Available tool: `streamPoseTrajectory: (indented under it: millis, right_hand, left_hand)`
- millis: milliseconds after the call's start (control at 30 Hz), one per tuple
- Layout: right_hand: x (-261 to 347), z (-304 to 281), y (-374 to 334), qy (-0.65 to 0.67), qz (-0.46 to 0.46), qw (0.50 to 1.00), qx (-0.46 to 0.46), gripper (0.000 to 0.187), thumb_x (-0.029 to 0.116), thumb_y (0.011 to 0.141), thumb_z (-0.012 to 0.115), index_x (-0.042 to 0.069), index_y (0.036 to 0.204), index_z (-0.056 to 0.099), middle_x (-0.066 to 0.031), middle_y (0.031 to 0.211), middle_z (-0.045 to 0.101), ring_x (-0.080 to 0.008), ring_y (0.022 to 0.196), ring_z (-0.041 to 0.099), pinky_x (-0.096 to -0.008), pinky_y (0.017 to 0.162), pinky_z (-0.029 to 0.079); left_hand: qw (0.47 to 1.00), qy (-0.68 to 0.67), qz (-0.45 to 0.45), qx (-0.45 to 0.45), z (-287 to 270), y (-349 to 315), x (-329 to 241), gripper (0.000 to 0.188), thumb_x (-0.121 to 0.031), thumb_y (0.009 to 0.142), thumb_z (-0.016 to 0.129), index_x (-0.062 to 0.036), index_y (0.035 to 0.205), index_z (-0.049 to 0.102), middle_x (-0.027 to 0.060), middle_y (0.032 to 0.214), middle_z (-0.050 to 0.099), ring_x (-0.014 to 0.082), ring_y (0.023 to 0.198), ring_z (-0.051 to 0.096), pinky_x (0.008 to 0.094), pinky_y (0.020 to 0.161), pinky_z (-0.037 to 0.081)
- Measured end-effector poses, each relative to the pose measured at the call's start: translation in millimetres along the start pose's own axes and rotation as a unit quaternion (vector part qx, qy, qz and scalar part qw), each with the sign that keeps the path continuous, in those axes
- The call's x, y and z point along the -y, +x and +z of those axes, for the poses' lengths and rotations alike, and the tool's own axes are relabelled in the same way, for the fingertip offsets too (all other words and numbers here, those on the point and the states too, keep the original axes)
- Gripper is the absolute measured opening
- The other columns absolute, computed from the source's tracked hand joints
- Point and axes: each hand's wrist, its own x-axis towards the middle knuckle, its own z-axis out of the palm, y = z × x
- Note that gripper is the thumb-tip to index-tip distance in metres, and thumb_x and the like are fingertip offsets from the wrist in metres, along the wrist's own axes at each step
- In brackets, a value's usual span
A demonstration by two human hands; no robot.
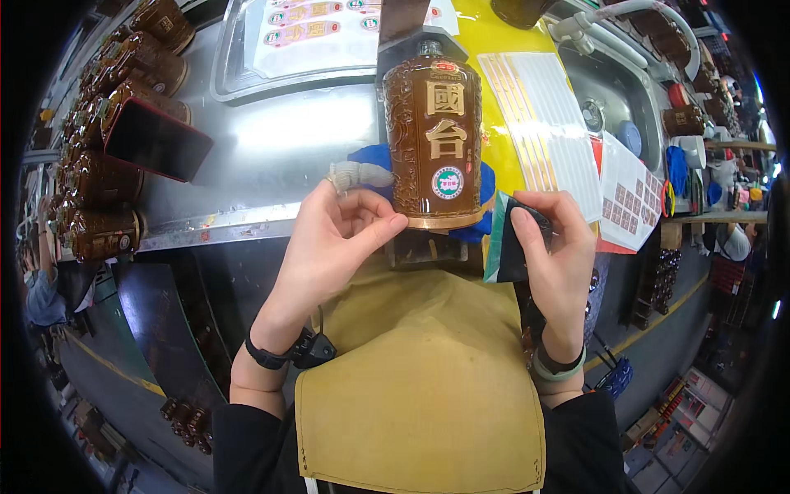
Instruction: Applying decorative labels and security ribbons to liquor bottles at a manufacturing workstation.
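A brown glazed bottle [409,123] with raised gold characters, a round sticker and a capless neck stands before me, leaning back on a blue support [489,191]. Around its foot runs a thin gold strip [444,221]. At the lower left of the bottle, my left hand [336,226] is closed, thumb tip on the strip's left end; a whitish cover wraps one finger. Close to the bottle's lower right, my right hand [559,247] grips a flat black scraper-like pad [517,251] with a green edge. Its exact kind is unclear.
Several brown bottles [107,230] crowd the left side, near a dark phone-like device [156,140]. A metal tray [234,78] holds sticker sheets [304,41]. White sheets with gold strips [539,123] lie on yellow covering, beside a sink [613,95] and a printed label sheet [629,202].
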Motion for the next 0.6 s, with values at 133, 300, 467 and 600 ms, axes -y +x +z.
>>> streamPoseTrajectory:
  millis: [133,300,467,600]
  right_hand:
    - [4.2,8.2,-0.5,0.025,-0.031,0.999,-0.036,0.015,0.004,0.091,0.073,0.0,0.105,0.072,-0.0025,0.09,0.062,-0.0082,0.075,0.052,-0.0233,0.061,0.038]
    - [5.8,7.1,-1.7,0.024,-0.039,0.999,-0.018,0.015,0.004,0.091,0.074,0.001,0.106,0.073,-0.0001,0.086,0.057,-0.0066,0.07,0.045,-0.0237,0.057,0.031]
    - [4.8,10.1,-1.7,0.039,-0.04,0.998,-0.021,0.016,0.004,0.091,0.074,0.0,0.106,0.072,-0.0001,0.085,0.056,-0.0063,0.07,0.045,-0.0235,0.057,0.031]
    - [4.7,10.8,-1.4,0.047,-0.047,0.998,-0.02,0.016,0.003,0.091,0.073,0.0,0.106,0.072,-0.0001,0.086,0.056,-0.0065,0.07,0.046,-0.0235,0.057,0.032]
  left_hand:
    - [1.0,-0.006,-0.025,0.018,-3.4,-0.7,0.1,0.035,-0.001,0.094,0.073,-0.0002,0.119,0.049,0.0065,0.101,0.065,0.0109,0.094,0.063,0.0262,0.085,0.052]
    - [0.998,-0.035,-0.009,0.05,-6.5,-3.4,-5.3,0.035,0.0,0.094,0.072,0.0,0.123,0.051,0.0059,0.102,0.065,0.0109,0.097,0.062,0.0275,0.088,0.052]
    - [0.998,-0.037,-0.006,0.042,-7.3,-2.6,-4.9,0.034,-0.001,0.095,0.072,-0.0003,0.123,0.053,0.0045,0.102,0.065,0.0101,0.097,0.062,0.0272,0.088,0.051]
    - [0.999,-0.03,-0.01,0.026,-4.6,1.7,2.6,0.039,-0.004,0.094,0.074,0.0039,0.124,0.05,0.0058,0.1,0.067,0.0058,0.086,0.06,0.022,0.077,0.05]
